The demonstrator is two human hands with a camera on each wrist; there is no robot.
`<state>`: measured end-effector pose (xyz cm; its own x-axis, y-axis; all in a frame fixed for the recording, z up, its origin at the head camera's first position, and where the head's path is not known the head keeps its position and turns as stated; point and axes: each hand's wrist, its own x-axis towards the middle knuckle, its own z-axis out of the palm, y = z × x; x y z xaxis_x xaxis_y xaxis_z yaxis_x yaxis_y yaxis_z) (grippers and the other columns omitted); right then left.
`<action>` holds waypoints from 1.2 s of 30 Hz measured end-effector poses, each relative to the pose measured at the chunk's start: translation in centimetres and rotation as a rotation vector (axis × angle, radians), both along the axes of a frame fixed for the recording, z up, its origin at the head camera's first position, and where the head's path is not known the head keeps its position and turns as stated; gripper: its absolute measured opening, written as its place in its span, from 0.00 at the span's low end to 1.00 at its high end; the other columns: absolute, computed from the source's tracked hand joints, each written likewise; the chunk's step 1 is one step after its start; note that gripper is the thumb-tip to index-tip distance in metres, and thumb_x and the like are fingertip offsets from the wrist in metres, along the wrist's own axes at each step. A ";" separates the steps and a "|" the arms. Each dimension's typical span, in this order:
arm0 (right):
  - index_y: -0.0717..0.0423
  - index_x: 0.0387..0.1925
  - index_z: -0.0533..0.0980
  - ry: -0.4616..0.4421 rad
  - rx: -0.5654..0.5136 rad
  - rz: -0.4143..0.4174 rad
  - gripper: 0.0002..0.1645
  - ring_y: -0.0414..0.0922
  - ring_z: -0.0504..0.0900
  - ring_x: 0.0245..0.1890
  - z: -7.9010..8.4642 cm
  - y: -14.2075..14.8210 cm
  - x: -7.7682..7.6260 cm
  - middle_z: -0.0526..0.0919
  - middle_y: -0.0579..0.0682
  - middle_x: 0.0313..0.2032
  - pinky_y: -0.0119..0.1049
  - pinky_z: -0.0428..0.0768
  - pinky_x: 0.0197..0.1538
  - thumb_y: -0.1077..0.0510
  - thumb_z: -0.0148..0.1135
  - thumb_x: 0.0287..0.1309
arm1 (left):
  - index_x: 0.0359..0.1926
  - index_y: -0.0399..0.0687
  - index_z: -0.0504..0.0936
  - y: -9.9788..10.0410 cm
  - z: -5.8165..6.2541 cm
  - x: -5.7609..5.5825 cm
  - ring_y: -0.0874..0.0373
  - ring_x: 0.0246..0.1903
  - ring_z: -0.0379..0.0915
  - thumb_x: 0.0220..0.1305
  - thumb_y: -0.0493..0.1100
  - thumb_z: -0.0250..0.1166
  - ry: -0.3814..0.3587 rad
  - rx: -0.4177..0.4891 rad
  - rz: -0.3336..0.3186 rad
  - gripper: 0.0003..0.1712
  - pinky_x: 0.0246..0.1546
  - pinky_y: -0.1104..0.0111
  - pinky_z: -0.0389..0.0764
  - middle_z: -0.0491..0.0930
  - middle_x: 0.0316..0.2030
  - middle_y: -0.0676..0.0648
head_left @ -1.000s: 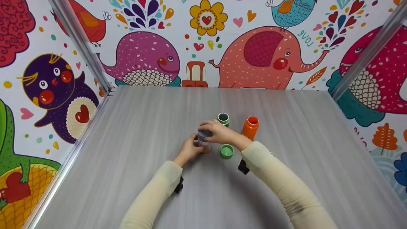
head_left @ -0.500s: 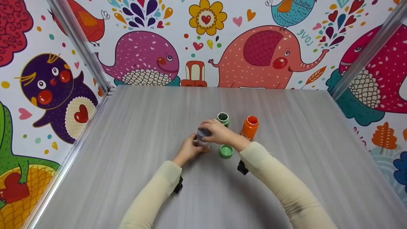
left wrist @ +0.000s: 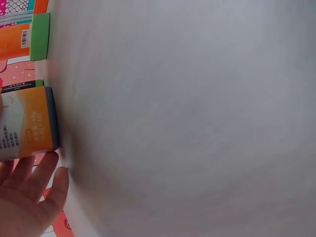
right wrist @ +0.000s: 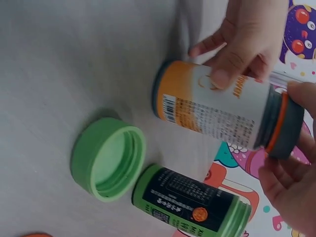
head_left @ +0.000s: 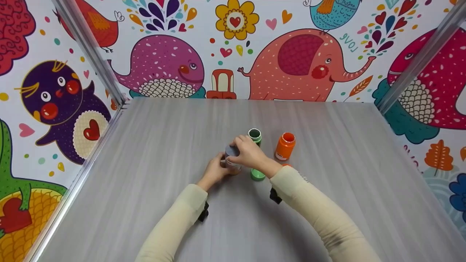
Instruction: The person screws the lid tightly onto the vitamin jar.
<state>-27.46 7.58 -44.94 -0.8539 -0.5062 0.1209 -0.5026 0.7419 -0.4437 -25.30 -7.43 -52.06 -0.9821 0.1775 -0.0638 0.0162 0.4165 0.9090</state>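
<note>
A pill-type bottle (right wrist: 212,111) with a white and orange label stands on the table, its dark base down. My left hand (head_left: 214,171) grips its body, thumb on the label in the right wrist view. Fingers and thumb of my right hand (head_left: 250,153) hold its dark grey lid (right wrist: 290,128) from above; an orange ring shows at the lid's lower edge. Just right of the hands sit an uncapped green bottle (right wrist: 185,200) and a green lid (right wrist: 108,158), hollow side showing. In the left wrist view only part of my left hand appears.
An uncapped orange bottle (head_left: 285,146) stands to the right. Part of an orange lid (head_left: 287,165) peeks out beside my right sleeve. The grey table (head_left: 174,138) meets printed walls at the back and left, with metal posts (head_left: 89,51) at the corners.
My right hand has turned slightly on the lid, and its wrist has shifted a little left. More of the orange bottle and the orange lid's edge now show. The left hand stays in place.
</note>
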 end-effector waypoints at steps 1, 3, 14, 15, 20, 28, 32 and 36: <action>0.60 0.42 0.72 -0.004 -0.001 -0.024 0.24 0.47 0.69 0.41 -0.1 -0.1 0.1 0.74 0.52 0.41 0.39 0.73 0.44 0.48 0.67 0.49 | 0.56 0.40 0.68 0.0 0.0 0.0 0.49 0.47 0.75 0.49 0.43 0.70 0.002 -0.006 0.000 0.33 0.48 0.59 0.74 0.74 0.52 0.38; 0.59 0.41 0.71 -0.004 -0.007 -0.066 0.25 0.46 0.68 0.40 -0.3 -0.3 0.2 0.72 0.51 0.38 0.38 0.71 0.42 0.46 0.67 0.48 | 0.55 0.39 0.69 -0.1 0.0 0.1 0.48 0.47 0.75 0.50 0.43 0.70 0.014 -0.021 -0.004 0.32 0.49 0.58 0.74 0.74 0.51 0.38; 0.58 0.35 0.72 0.121 -0.023 -0.167 0.28 0.45 0.66 0.33 -1.1 -0.8 0.9 0.69 0.50 0.31 0.34 0.65 0.34 0.38 0.66 0.46 | 0.51 0.40 0.70 -0.2 0.1 0.2 0.50 0.42 0.77 0.49 0.43 0.71 0.039 -0.010 -0.004 0.29 0.44 0.59 0.76 0.76 0.47 0.39; 0.58 0.36 0.72 0.119 -0.015 -0.170 0.29 0.45 0.66 0.33 -1.1 -0.8 0.9 0.69 0.50 0.31 0.34 0.65 0.34 0.38 0.65 0.46 | 0.50 0.40 0.71 -0.2 0.1 0.2 0.50 0.41 0.76 0.49 0.43 0.70 0.043 -0.013 -0.002 0.28 0.43 0.60 0.76 0.76 0.46 0.39; 0.58 0.41 0.72 0.010 0.002 -0.113 0.32 0.46 0.66 0.38 -0.2 -0.3 0.8 0.71 0.52 0.37 0.36 0.69 0.40 0.37 0.66 0.45 | 0.50 0.39 0.71 -0.2 0.0 0.2 0.52 0.39 0.74 0.51 0.43 0.70 0.041 -0.020 0.004 0.27 0.43 0.60 0.75 0.77 0.43 0.41; 0.64 0.59 0.66 -0.214 -0.040 0.179 0.34 0.52 0.65 0.60 1.6 1.8 -0.6 0.66 0.59 0.60 0.45 0.66 0.61 0.55 0.64 0.53 | 0.55 0.40 0.69 -0.2 0.0 -0.1 0.49 0.46 0.76 0.49 0.43 0.71 -0.027 0.011 0.005 0.33 0.47 0.60 0.76 0.73 0.52 0.39; 0.65 0.62 0.63 -0.270 -0.017 0.300 0.31 0.53 0.59 0.65 1.7 2.6 -1.1 0.60 0.59 0.65 0.47 0.61 0.64 0.62 0.58 0.58 | 0.56 0.39 0.68 -0.2 0.1 -0.3 0.49 0.46 0.75 0.48 0.43 0.71 -0.018 0.001 -0.001 0.35 0.46 0.60 0.76 0.74 0.52 0.39; 0.65 0.62 0.63 -0.272 0.010 0.344 0.28 0.53 0.58 0.66 1.6 3.0 -1.3 0.59 0.58 0.66 0.47 0.60 0.64 0.65 0.54 0.60 | 0.57 0.37 0.67 -0.1 0.1 -0.3 0.48 0.46 0.75 0.49 0.42 0.71 -0.006 -0.008 -0.019 0.35 0.47 0.60 0.75 0.74 0.51 0.38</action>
<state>-28.74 10.62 -43.31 -0.6358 -0.7665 -0.0910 -0.5869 0.5566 -0.5879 -25.63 -7.55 -51.93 -0.9781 0.1955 -0.0713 0.0186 0.4233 0.9058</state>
